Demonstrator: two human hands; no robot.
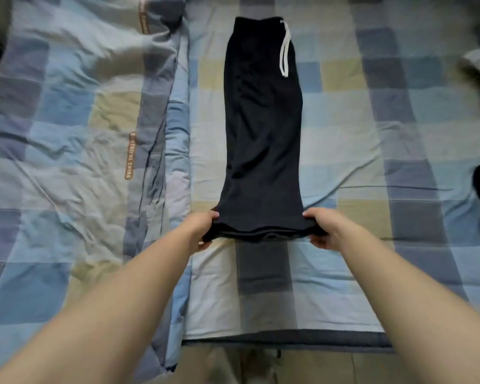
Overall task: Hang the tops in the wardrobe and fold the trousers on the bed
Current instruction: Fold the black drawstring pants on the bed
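While the long black trousers with a white drawstring (262, 128) lie lengthwise on the blue-and-yellow checked bed (344, 112), waistband far, I see my left hand (203, 227) and right hand (323, 228) each pinching a near hem corner, lifted slightly, with a rumpled checked duvet (75, 120) at left.

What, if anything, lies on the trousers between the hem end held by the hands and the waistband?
Only the white drawstring, near the waistband. The left hand and right hand grip the hem of the trousers; nothing else visible lies on them. The bed beside is bare.
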